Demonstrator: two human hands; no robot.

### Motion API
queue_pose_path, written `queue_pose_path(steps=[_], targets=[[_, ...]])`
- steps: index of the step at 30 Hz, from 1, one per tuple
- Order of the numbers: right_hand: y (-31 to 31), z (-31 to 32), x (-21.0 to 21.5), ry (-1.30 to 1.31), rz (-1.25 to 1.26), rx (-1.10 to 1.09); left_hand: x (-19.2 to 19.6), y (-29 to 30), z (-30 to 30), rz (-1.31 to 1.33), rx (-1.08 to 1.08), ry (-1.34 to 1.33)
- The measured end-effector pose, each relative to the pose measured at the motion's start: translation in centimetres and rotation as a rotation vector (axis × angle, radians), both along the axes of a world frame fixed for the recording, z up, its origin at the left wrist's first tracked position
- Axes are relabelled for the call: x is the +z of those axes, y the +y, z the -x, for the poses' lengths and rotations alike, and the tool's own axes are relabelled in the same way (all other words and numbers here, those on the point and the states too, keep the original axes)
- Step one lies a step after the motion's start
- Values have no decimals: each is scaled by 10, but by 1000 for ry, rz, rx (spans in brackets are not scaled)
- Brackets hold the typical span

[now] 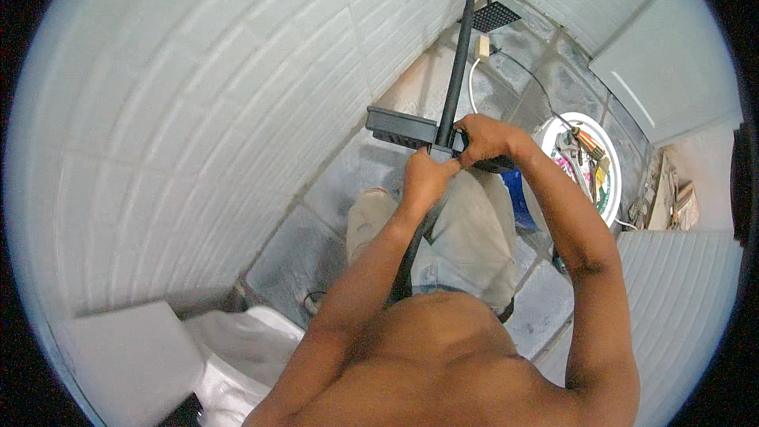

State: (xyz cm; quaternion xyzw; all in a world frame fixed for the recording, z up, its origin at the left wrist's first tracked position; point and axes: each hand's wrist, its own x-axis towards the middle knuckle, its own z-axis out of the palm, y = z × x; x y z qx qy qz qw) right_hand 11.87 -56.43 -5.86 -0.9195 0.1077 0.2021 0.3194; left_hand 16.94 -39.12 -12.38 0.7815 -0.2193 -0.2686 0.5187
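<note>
I hold a long black shower column (pixel 457 71) that runs from my lap up toward the far floor, with a square black shower head (pixel 496 15) at its top end. A black rectangular shelf bracket (pixel 399 127) crosses the pole near my hands. My left hand (pixel 427 176) is closed around the pole just below the bracket. My right hand (pixel 484 139) grips the fitting where the bracket meets the pole. A black hose (pixel 406 269) runs down between my knees.
White tiled wall (pixel 198 126) fills the left side. A white bucket (pixel 613 166) with several tools stands on the grey floor tiles (pixel 348 182) at right. A white toilet (pixel 237 340) sits at lower left. A white adapter and cable (pixel 481 49) lie beyond the pole.
</note>
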Motion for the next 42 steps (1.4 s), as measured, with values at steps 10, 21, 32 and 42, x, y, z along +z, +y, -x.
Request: queue_pose_path(steps=[10, 21, 32, 42], targets=[[-4, -2, 2, 58, -2, -90, -22, 11, -50, 230, -508, 876], [11, -8, -5, 25, -24, -65, -24, 26, -54, 270, -488, 864], [32, 4, -16, 53, -17, -3, -5, 47, -49, -200, -582, 2], [68, 29, -10, -129, 319, -130, -8, 44, -43, -112, -542, -10]])
